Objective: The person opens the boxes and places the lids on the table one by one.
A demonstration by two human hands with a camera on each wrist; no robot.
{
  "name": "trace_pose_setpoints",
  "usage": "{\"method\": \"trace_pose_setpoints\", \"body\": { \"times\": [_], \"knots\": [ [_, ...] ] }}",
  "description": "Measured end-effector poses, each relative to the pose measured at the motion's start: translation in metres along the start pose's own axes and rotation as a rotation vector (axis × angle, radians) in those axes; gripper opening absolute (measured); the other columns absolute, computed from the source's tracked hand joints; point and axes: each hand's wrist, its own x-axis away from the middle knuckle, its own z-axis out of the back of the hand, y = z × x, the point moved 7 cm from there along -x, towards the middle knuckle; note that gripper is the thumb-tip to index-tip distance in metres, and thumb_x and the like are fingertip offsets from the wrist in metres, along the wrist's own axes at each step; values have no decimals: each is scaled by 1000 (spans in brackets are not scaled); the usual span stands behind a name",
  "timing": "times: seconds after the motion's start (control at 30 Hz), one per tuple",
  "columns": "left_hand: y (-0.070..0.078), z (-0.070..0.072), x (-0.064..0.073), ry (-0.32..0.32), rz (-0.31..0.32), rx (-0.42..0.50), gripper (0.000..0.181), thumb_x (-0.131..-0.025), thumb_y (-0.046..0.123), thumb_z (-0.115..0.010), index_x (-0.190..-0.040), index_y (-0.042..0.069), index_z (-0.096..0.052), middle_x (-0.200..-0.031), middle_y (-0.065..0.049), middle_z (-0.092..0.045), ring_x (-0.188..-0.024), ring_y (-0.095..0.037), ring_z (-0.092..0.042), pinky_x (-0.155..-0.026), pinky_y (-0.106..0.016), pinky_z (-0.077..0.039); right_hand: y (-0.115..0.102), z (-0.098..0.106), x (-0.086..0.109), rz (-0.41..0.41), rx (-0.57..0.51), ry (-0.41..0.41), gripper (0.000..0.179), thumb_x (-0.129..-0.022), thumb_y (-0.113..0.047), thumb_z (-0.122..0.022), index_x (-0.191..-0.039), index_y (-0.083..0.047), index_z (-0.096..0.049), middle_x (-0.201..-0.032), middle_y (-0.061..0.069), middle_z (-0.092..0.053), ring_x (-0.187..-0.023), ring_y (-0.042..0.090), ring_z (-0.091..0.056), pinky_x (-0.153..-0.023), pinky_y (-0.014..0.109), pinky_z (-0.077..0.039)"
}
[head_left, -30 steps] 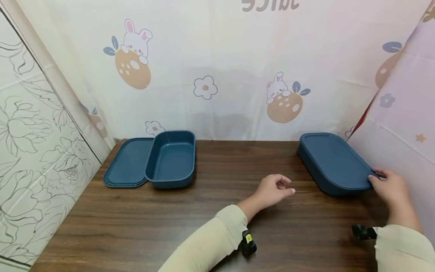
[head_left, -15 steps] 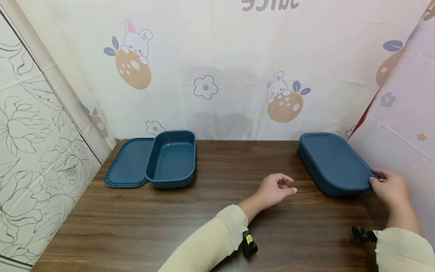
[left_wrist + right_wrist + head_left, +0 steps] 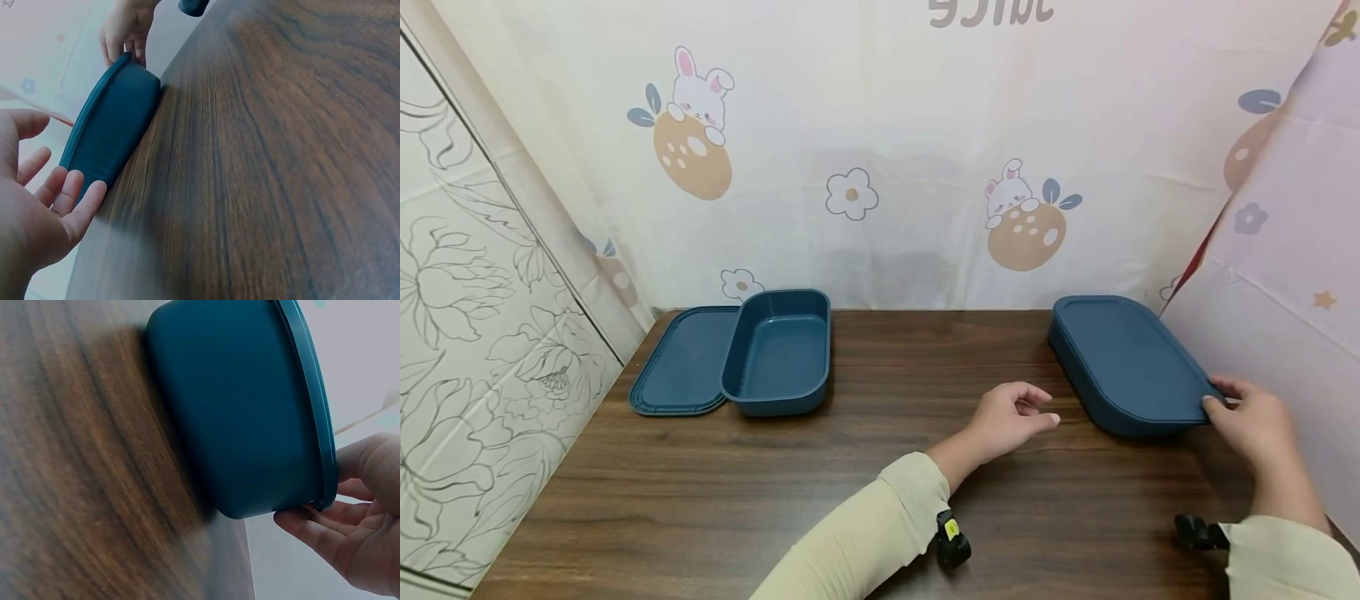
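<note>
A dark blue food container [image 3: 1097, 396] with its lid [image 3: 1131, 358] on stands at the right of the wooden table. My right hand [image 3: 1255, 421] pinches the lid's near right corner, with the thumb at the edge and fingertips below the rim [image 3: 325, 469]. My left hand [image 3: 1007, 419] hangs just left of the container, fingers loosely bent and holding nothing. In the left wrist view, its fingers [image 3: 84, 206] overlap the container's near end; whether they touch it there cannot be told, but the head view has them apart.
At the back left sits a second, uncovered blue container [image 3: 778, 354], bare inside. A flat blue lid [image 3: 685, 362] lies at its left, partly behind its rim. Printed cloth [image 3: 910, 150] hangs along the table's back and right sides.
The lidded container and my right hand have shifted slightly left together. My left hand has edged a little to the right. The open container and loose lid have stayed put.
</note>
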Motion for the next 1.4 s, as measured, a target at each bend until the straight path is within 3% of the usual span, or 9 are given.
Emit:
{"method": "trace_pose_setpoints", "body": {
  "times": [0.37,0.67,0.93,1.03,1.13,1.17,1.27,1.37,1.4],
  "knots": [
    [-3,-3,-1,33,18,67,22,-85,18,-77,-104,8,-71,-101,1,-66,-80,1,-55,-72,-17,-49,-18,-4,11,64,12,-31,47,-99,-15,-50,-129,20,-40,-122,47,-42,-104,61,-46,-76,64,-42],
    [-2,-5,0,33,23,89,23,-86,15,-76,-106,7,-70,-102,0,-66,-80,0,-55,-72,-17,-49,-32,-6,16,108,52,-87,51,-96,-21,-60,-123,19,-46,-111,47,-51,-96,58,-54,-66,52,-50],
    [-8,-4,-5,89,116,135,28,-86,16,-76,-112,14,-67,-105,2,-62,-84,-2,-55,-72,-21,-51,-35,-6,8,100,9,-146,57,-100,-26,-53,-129,21,-39,-118,47,-46,-100,57,-51,-65,43,-50],
    [-11,-4,-9,119,155,204,32,-85,14,-77,-114,13,-66,-106,0,-62,-82,-4,-57,-69,-24,-53,-32,-7,3,94,-27,-142,56,-102,-25,-49,-132,21,-37,-123,47,-44,-86,33,-62,-63,33,-50],
    [-13,-4,-11,129,192,264,32,-85,11,-77,-115,13,-66,-107,-1,-61,-81,-6,-58,-67,-28,-56,-29,-8,-1,98,-41,-133,52,-102,-23,-50,-132,19,-42,-122,45,-47,-77,6,-56,-57,21,-46],
    [-13,-4,-11,128,202,280,32,-85,10,-76,-115,14,-66,-108,-2,-61,-81,-6,-59,-67,-29,-56,-29,-8,-2,99,-44,-131,51,-102,-22,-50,-131,19,-43,-122,45,-48,-77,6,-56,-56,20,-45],
    [-14,-4,-10,136,221,310,31,-85,7,-76,-114,15,-66,-109,-3,-61,-83,-8,-60,-69,-35,-58,-26,-10,-3,90,-47,-127,48,-102,-21,-51,-130,17,-46,-120,44,-50,-87,28,-61,-57,17,-43],
    [-15,-4,-9,148,230,338,30,-84,6,-76,-112,15,-66,-109,-5,-60,-84,-10,-61,-72,-41,-58,-25,-11,-4,73,-50,-132,48,-102,-21,-51,-131,17,-46,-121,44,-49,-103,53,-51,-59,20,-43],
    [-15,-3,-8,151,232,346,30,-84,5,-76,-111,15,-66,-109,-5,-60,-84,-10,-61,-73,-43,-58,-25,-11,-4,68,-49,-135,48,-101,-21,-51,-131,17,-46,-121,44,-49,-103,53,-50,-59,21,-44]
  ]
}}
